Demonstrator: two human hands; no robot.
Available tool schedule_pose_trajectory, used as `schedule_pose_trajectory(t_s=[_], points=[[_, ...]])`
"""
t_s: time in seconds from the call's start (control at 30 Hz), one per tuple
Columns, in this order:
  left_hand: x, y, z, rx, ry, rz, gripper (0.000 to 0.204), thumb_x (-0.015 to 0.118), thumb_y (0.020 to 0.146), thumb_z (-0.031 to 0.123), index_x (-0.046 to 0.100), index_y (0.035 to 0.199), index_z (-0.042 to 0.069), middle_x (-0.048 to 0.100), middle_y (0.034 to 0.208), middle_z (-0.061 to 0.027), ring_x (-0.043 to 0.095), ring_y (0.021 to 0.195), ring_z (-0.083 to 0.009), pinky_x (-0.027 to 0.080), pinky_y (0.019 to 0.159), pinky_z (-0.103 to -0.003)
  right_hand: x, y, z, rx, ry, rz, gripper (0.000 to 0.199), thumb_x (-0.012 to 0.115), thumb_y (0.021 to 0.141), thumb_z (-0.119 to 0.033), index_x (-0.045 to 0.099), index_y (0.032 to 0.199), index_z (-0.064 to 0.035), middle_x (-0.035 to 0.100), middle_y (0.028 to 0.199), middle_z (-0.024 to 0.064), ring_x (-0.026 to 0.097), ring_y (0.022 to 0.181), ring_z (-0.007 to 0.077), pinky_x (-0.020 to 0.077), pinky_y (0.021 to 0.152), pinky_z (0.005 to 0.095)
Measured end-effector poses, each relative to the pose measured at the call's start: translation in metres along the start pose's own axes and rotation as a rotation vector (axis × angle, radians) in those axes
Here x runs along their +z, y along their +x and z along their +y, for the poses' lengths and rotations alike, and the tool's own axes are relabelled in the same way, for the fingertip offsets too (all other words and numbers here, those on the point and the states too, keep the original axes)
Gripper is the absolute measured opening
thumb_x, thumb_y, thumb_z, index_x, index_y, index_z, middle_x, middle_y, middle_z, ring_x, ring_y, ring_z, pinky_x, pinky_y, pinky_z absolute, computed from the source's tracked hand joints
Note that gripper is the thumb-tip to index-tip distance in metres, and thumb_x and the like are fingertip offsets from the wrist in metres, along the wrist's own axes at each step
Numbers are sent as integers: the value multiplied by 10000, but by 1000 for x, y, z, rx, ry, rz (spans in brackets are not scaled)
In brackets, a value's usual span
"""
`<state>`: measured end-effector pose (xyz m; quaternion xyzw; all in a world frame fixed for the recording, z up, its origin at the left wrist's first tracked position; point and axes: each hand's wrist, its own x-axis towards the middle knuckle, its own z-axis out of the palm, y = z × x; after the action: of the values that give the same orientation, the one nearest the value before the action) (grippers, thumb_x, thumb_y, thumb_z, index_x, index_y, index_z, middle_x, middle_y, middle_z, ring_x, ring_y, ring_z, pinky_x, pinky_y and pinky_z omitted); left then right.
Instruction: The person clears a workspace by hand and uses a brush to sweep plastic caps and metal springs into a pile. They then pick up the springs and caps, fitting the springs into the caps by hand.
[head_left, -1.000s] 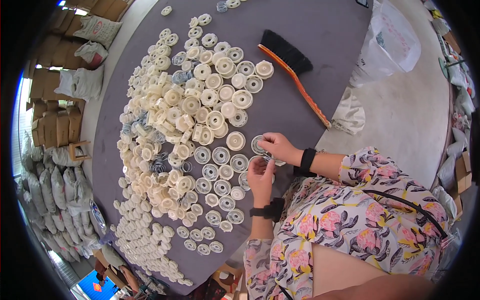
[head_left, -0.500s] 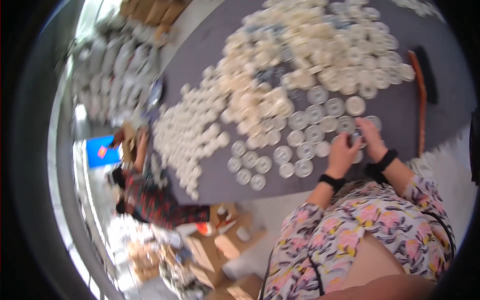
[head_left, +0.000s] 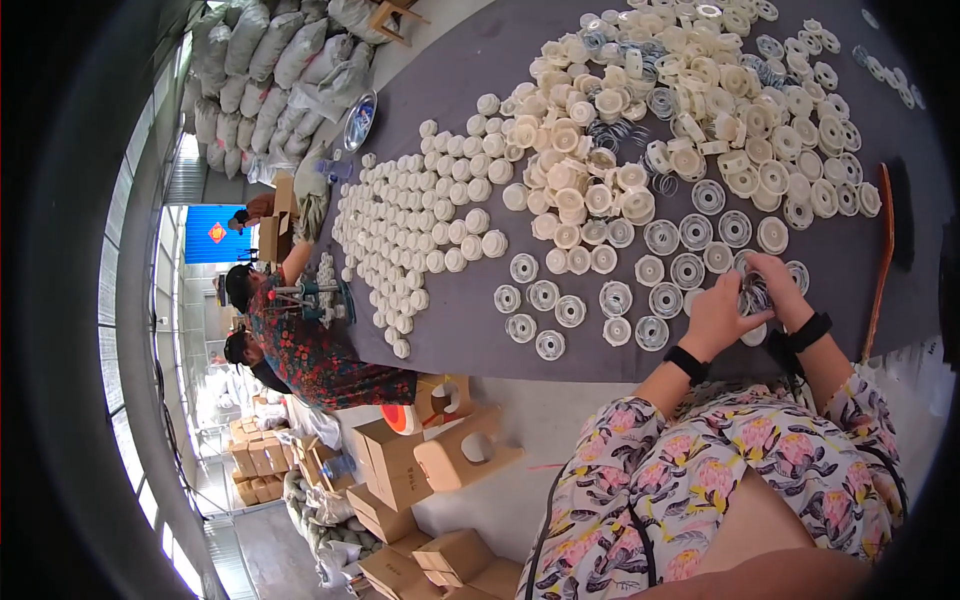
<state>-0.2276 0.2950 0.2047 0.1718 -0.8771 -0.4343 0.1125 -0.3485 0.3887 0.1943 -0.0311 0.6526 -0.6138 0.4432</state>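
My left hand and my right hand meet over the near right part of the table, fingers curled round a shiny metal coil spring. Part of the spring is hidden by the fingers. Around them lie round off-white plastic parts, several with metal rings or springs seated in them, such as a part beyond my left hand. Close by my right hand is another round part. A separate group of spring-fitted parts lies farther left.
A big heap of loose plastic parts mixed with springs covers the table's far side. Rows of white domed pieces spread at left. A wooden-handled brush lies at right. Co-workers stand left, near cardboard boxes.
The head view has shifted and sharpened, so the table's contents sit farther right in it. Between my hands, the coil spring now shows more plainly.
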Motion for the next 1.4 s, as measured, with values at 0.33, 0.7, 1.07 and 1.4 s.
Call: schedule_pose_trajectory(t_s=[0.33, 0.7, 1.07, 1.4], points=[[8, 1, 9, -22, -153, 5, 381, 686, 774, 374, 566, 887, 31, 596, 716, -119, 621, 649, -275, 462, 547, -371, 1, -9, 8, -128, 129, 83, 203, 565, 866, -248, 563, 795, -57, 522, 719, -10, 480, 660, 80, 381, 613, 236], [41, 1, 19, -857, -1307, -395, 525, 385, 895, 611, 477, 733, 120, 467, 555, 9, 470, 428, -145, 372, 387, -284, -16, -11, -3, -579, -340, 350, 190, 608, 830, -183, 572, 778, -4, 503, 616, 48, 449, 597, 97, 410, 549, 289], [97, 6, 44, -587, -920, -257, 512, 448, 888, 567, 493, 739, 79, 433, 504, -19, 419, 376, -160, 336, 372, -293, -76, -19, 13, -435, -131, 222, 217, 606, 830, -174, 544, 726, 6, 503, 606, 6, 419, 583, 53, 365, 521, 249], [79, 10, 25, -2, -139, -87, 376, 567, 897, 292, 493, 1061, -38, 561, 729, -77, 555, 594, -138, 433, 520, -275, -71, 4, 22, -373, -269, 276, 264, 600, 832, -244, 578, 768, 11, 534, 607, 70, 436, 552, 117, 388, 529, 316]])
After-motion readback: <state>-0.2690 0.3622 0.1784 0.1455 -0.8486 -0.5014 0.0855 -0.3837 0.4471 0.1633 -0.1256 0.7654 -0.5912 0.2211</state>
